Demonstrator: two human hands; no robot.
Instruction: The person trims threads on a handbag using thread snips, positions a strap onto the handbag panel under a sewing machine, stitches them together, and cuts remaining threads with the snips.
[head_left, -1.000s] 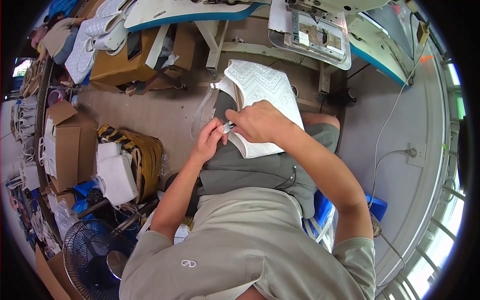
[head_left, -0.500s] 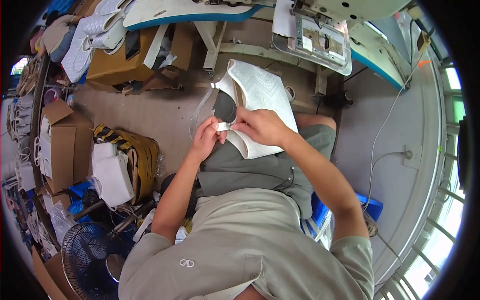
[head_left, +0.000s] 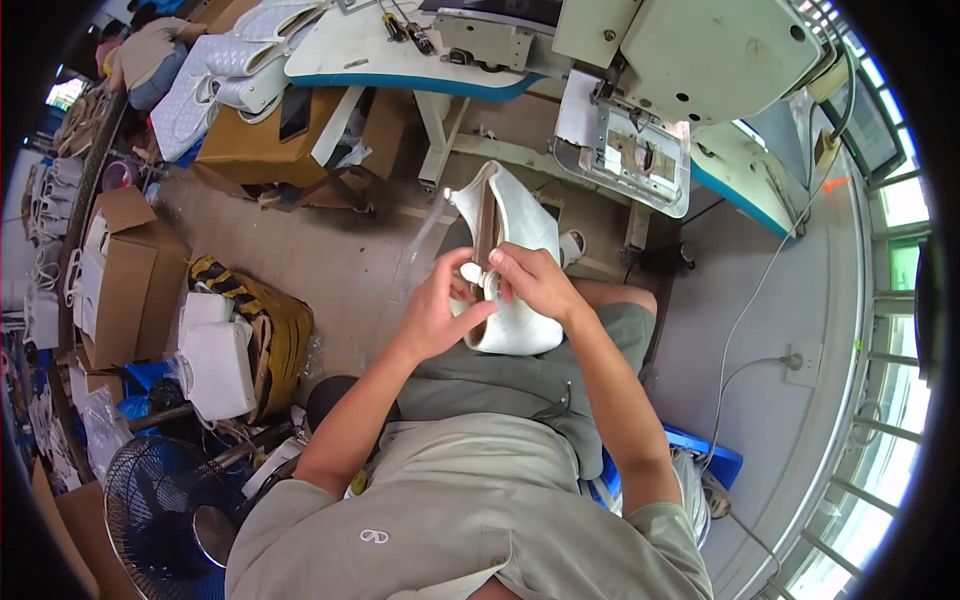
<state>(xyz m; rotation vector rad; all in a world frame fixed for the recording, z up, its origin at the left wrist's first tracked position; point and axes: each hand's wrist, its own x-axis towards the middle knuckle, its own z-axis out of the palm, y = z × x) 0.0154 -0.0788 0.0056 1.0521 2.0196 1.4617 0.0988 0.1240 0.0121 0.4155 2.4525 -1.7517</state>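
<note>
A white handbag [head_left: 532, 310] with an embossed surface rests upright on my lap, its brown-edged opening facing left. At the near end of that opening, both hands meet over a white strap [head_left: 491, 284]. My right hand [head_left: 543, 286] pinches the strap from the right, thumb on top. From the left, my left hand [head_left: 432, 312] curls its fingers at the strap, while its thumb points out toward the bag. The small fitting between the fingers is partly hidden. A thin part of the strap rises by the far corner of the bag.
Ahead stands a sewing machine [head_left: 640, 150] on a blue-edged table [head_left: 400, 75]. Cardboard boxes [head_left: 125, 285], a black-and-yellow taped bundle [head_left: 285, 330] and a fan [head_left: 165, 520] are at the left. Stacked white bags [head_left: 245, 60] and another person [head_left: 148, 60] are at the far left.
The bag has turned more upright and sits slightly nearer. My hands have moved right and closer together at its opening, and my left thumb has spread from the fingers.
</note>
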